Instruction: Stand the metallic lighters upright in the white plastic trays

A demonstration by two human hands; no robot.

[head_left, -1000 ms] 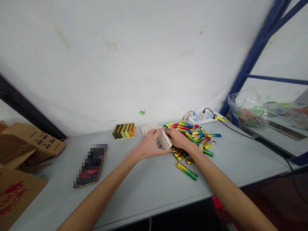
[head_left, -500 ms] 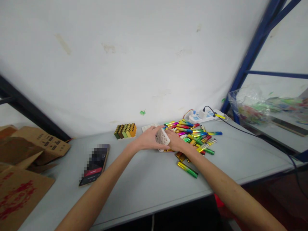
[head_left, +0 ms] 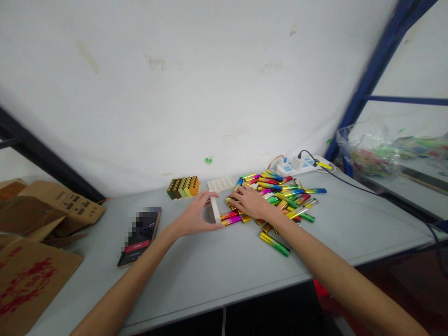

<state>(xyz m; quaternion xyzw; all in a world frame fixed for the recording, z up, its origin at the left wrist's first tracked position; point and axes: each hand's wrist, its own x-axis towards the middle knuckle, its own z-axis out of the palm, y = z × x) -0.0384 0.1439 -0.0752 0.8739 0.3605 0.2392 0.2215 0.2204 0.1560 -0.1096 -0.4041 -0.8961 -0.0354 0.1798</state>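
My left hand (head_left: 196, 215) grips a white holed tray (head_left: 215, 210) between thumb and fingers, tilted up so its narrow side shows. My right hand (head_left: 250, 201) lies on a pile of shiny, lighter-shaped tubes (head_left: 280, 186) in metallic gold, green, red, blue and purple. Its fingers are spread over the tubes, with the fingertips partly among them. A few red and purple tubes (head_left: 231, 220) poke out between the two hands, close to the held tray. Behind, a second white tray (head_left: 221, 183) lies flat near the wall. Left of it stands a block of upright tubes (head_left: 182, 186).
A phone (head_left: 142, 237) lies on the left of the grey table (head_left: 196, 275), near cardboard boxes (head_left: 38, 270). One gold-green tube (head_left: 275, 243) lies apart in front. A power strip (head_left: 303, 165) with a black cable sits behind the pile, beside a blue frame (head_left: 364, 88).
My left hand has moved left with the tray, turning it on edge and away from my right hand. My right hand has shifted slightly left, its fingers now visible over the pile.
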